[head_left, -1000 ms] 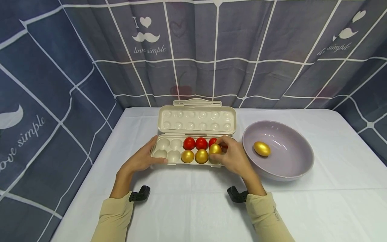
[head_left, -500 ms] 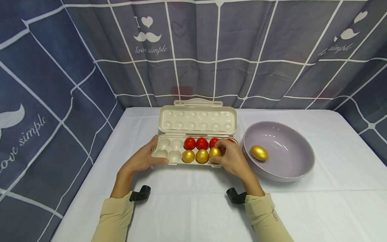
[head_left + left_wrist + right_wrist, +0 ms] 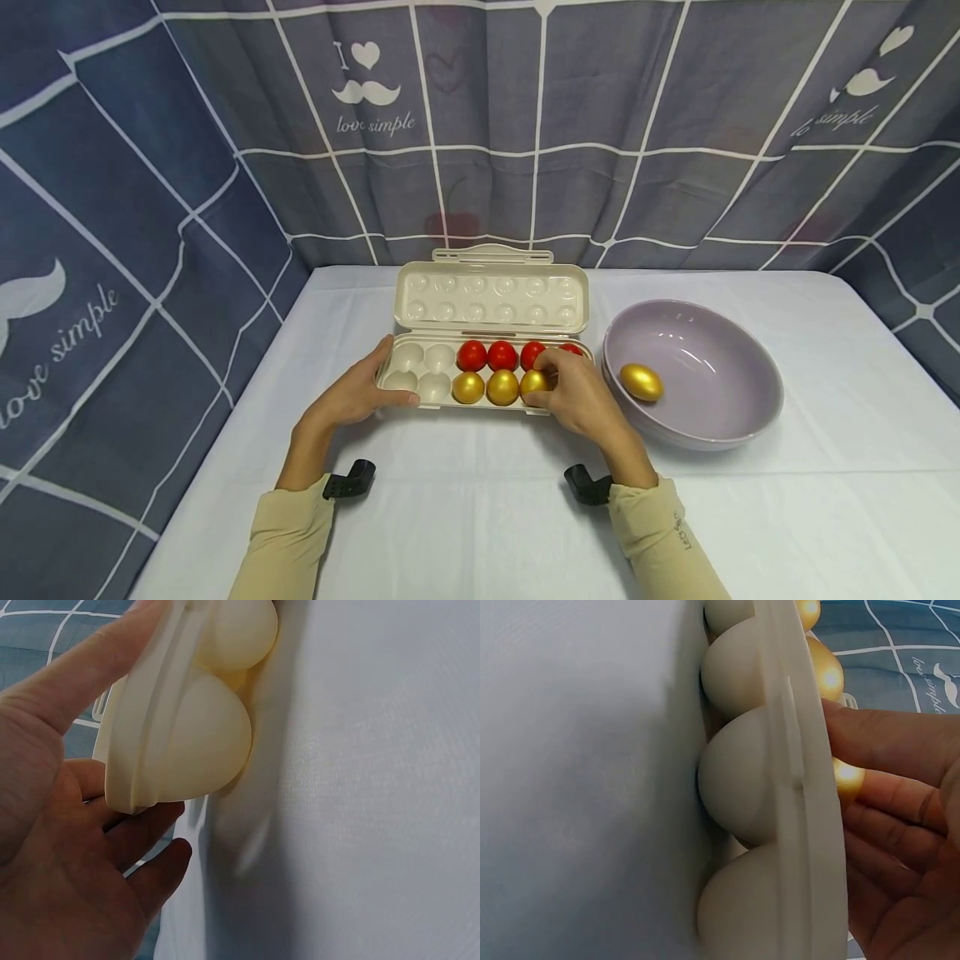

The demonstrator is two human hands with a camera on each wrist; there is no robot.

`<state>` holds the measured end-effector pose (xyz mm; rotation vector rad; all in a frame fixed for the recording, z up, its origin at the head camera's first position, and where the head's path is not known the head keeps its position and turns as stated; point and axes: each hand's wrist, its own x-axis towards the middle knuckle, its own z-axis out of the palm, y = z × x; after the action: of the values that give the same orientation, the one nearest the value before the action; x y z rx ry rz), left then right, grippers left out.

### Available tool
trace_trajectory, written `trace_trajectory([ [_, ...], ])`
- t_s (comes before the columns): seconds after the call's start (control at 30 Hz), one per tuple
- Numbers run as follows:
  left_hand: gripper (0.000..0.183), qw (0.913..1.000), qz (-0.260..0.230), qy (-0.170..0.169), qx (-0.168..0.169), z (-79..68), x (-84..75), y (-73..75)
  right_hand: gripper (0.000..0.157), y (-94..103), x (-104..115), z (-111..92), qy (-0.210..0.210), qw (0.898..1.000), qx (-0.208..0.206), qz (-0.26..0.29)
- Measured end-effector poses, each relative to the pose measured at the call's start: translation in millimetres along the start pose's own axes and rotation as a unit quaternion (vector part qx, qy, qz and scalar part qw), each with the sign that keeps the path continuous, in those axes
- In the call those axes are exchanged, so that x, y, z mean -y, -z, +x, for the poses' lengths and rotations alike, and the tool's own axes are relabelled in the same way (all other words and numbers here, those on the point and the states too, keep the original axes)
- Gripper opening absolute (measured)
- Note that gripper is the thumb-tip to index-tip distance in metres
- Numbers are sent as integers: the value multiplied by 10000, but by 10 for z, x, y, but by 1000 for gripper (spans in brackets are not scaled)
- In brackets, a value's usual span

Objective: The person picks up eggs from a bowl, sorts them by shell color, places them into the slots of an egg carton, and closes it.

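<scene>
A cream plastic egg box [image 3: 422, 372] lies with its lid [image 3: 491, 296] folded back. My left hand [image 3: 352, 392] holds the box's left end, thumb along the front edge; in the left wrist view its fingers [image 3: 150, 832] reach around the end. My right hand [image 3: 581, 396] pinches a gold egg [image 3: 534, 382] standing in a front-row cup. Beside it, two more gold eggs, a middle one [image 3: 502, 387] and a left one [image 3: 468, 387], fill front cups. Several red eggs [image 3: 472, 356] stand in the back row, the rightmost partly hidden by my right hand. The left-end cups hold nothing.
A wide mauve bowl [image 3: 712, 367] stands right of the box, close to my right hand, with one gold egg [image 3: 641, 382] lying against its left wall. White cloth [image 3: 472, 517] covers the table. Dark checked curtains [image 3: 585, 108] hang behind and at the left.
My right hand has lowered the gold egg into its front-row cup and still pinches it. The egg in the bowl has rolled slightly left. My left hand stays on the box.
</scene>
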<state>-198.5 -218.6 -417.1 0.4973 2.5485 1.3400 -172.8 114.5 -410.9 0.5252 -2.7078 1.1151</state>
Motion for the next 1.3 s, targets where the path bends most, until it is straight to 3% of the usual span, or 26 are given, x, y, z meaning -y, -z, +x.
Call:
trace_trajectory([
  [0.37,108,10000,62,20,10,7,2,0,26,41,35,3,-181,9995,210,-118],
  [0.7,107,10000,-14,-52,32,11,-6,-3,29,122,29,-14,-90,9994,322,-110],
  [1.07,107,10000,-29,-1,-24,3,-8,-10,40,246,41,-21,-187,9975,391,549],
  [1.3,107,10000,-20,-40,-13,-5,-4,-4,44,350,46,-37,-484,9942,212,942],
])
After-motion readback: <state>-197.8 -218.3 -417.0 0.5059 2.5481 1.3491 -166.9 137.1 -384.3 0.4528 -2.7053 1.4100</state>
